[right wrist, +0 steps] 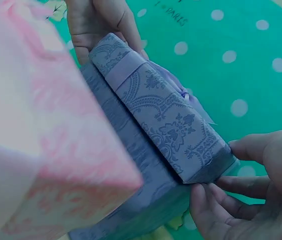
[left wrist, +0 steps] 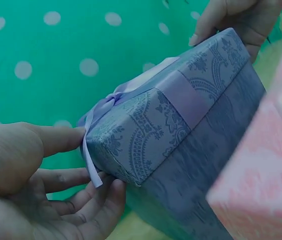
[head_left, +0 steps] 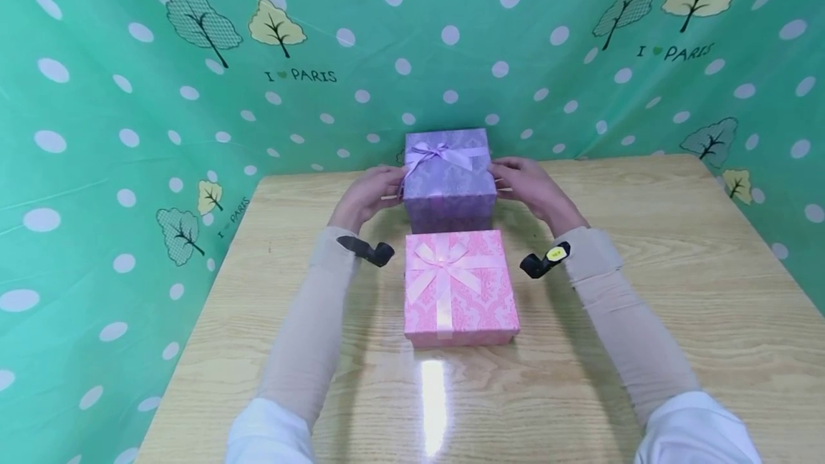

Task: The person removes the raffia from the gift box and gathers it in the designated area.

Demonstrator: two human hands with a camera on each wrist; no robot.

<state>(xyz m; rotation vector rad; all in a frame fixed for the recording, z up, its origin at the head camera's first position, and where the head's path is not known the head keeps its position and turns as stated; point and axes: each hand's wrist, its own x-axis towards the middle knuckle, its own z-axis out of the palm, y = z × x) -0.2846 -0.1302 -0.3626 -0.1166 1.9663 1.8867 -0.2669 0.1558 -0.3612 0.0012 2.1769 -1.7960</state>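
Observation:
A purple gift box [head_left: 449, 181] with a lilac ribbon bow [head_left: 440, 153] stands at the back of the table. My left hand [head_left: 370, 195] grips the left side of its lid [left wrist: 136, 135], thumb at the upper edge and fingertips by the lower rim. On the opposite side my right hand [head_left: 532, 190] pinches the lid in the same way. The lid sits over the box body [right wrist: 131, 130]; whether it is raised I cannot tell. Directly in front is a pink gift box [head_left: 460, 292] with a pale pink bow, which neither hand touches.
The wooden table [head_left: 271, 349] extends on both sides of the boxes. A green dotted cloth [head_left: 361, 41] with printed trees hangs behind and around it, close to the purple box. The pink box blocks part of both wrist views.

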